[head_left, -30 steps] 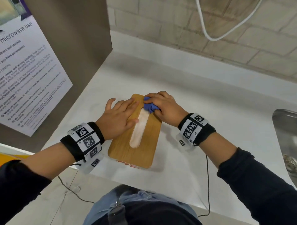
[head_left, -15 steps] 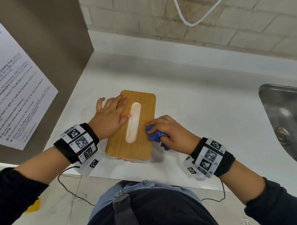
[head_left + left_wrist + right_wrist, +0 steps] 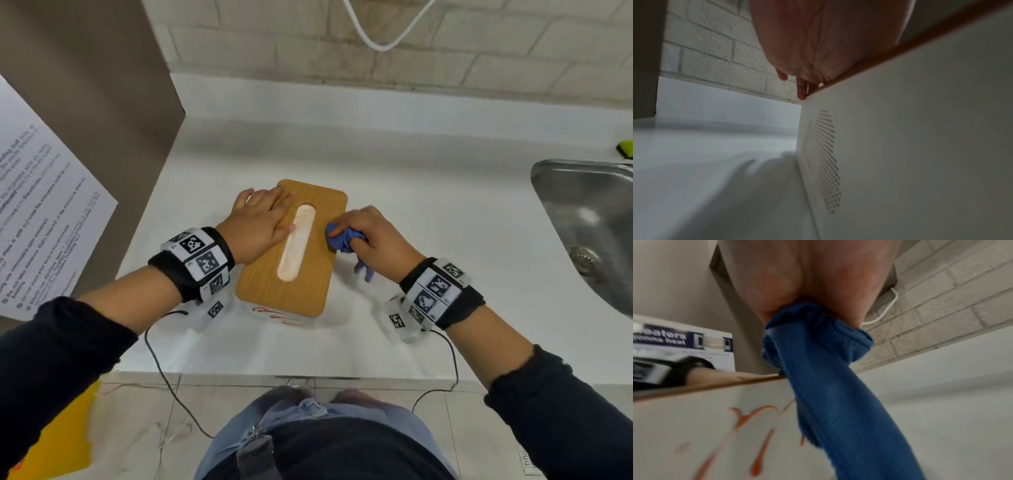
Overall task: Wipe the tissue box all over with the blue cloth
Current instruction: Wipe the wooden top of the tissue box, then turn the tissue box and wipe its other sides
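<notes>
**A:** left hand (image 3: 263,224) lies flat, fingers straight, pinning the box (image 3: 294,250) by its lid. Box sits between both hands. Right hand (image 3: 371,236) has the cloth (image 3: 342,238) bunched up at the lid's right edge.

**B:** yeah, loose tail dangles under the right hand. I'd guess it snags, or that wad skips the sides.

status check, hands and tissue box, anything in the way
Left hand flat on tissue box lid. Right hand grips blue cloth at lid's right edge. Nothing blocking; sink off right.
</notes>
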Available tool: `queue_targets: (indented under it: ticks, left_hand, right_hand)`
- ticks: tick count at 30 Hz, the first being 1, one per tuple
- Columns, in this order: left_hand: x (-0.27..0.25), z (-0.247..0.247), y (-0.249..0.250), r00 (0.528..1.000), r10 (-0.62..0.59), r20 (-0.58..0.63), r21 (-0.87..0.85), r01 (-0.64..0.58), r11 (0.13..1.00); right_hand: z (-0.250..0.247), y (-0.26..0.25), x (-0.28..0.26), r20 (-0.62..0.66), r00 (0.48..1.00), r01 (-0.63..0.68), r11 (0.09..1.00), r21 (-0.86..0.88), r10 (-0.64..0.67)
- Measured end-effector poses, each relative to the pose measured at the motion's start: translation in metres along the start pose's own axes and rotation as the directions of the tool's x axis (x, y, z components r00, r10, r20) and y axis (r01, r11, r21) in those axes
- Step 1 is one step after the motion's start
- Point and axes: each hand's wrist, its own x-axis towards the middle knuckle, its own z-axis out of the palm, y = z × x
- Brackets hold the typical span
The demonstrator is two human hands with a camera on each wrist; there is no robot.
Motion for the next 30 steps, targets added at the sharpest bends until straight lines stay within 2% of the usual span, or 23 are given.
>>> queue_targets:
  ticks: [2, 5, 9, 13, 17, 19, 22, 26, 28, 30]
  left_hand:
    - [0.0, -0.003, 0.0, 1.0, 0.005, 0.016, 0.013, -0.005, 1.0]
    - [-0.011, -0.013, 0.006, 1.0, -0.011, -0.025, 0.025, 0.012, 1.0]
    - [-0.055, -0.018, 0.031, 0.998, 0.057, -0.004, -0.082, -0.058, 0.995]
    - [-0.084, -0.003, 0.039, 0.99, 0.129, 0.05, 0.051, -0.132, 0.99]
    - [-0.084, 0.005, 0.032, 0.976, 0.205, 0.078, -0.029, -0.203, 0.979]
    - [-0.088, 0.007, 0.025, 0.97, 0.238, 0.041, -0.064, -0.235, 0.97]
    - [-0.088, 0.009, 0.014, 0.953, 0.302, -0.036, -0.019, -0.303, 0.953]
    - [-0.075, 0.006, 0.02, 0.923, 0.379, -0.063, -0.016, -0.381, 0.924]
    - [-0.065, -0.009, 0.028, 0.929, 0.351, -0.119, -0.07, -0.361, 0.93]
    - [-0.047, -0.035, 0.036, 0.953, 0.279, -0.12, -0.176, -0.297, 0.939]
  right_hand:
    - [-0.003, -0.006, -0.022, 0.046, 0.997, 0.053, 0.998, 0.042, -0.055]
    - [-0.009, -0.01, -0.047, 0.081, 0.997, 0.008, 0.996, 0.083, -0.015]
    - [-0.012, -0.008, -0.073, -0.032, 0.999, 0.045, 0.976, 0.214, -0.039]
    - [-0.003, 0.003, -0.095, -0.134, 0.99, -0.01, 0.955, 0.296, 0.052]
    - [0.002, 0.005, -0.109, -0.171, 0.98, -0.024, 0.911, 0.413, 0.104]
    - [0.001, 0.001, -0.113, -0.179, 0.977, -0.029, 0.898, 0.439, 0.119]
    - [-0.002, -0.003, -0.115, -0.186, 0.974, -0.033, 0.887, 0.46, 0.133]
    - [-0.003, -0.011, -0.106, -0.212, 0.967, -0.045, 0.916, 0.4, 0.139]
    - [-0.006, -0.017, -0.099, -0.253, 0.957, -0.032, 0.921, 0.389, 0.14]
    - [-0.012, -0.026, -0.09, -0.337, 0.936, 0.034, 0.926, 0.375, 0.102]
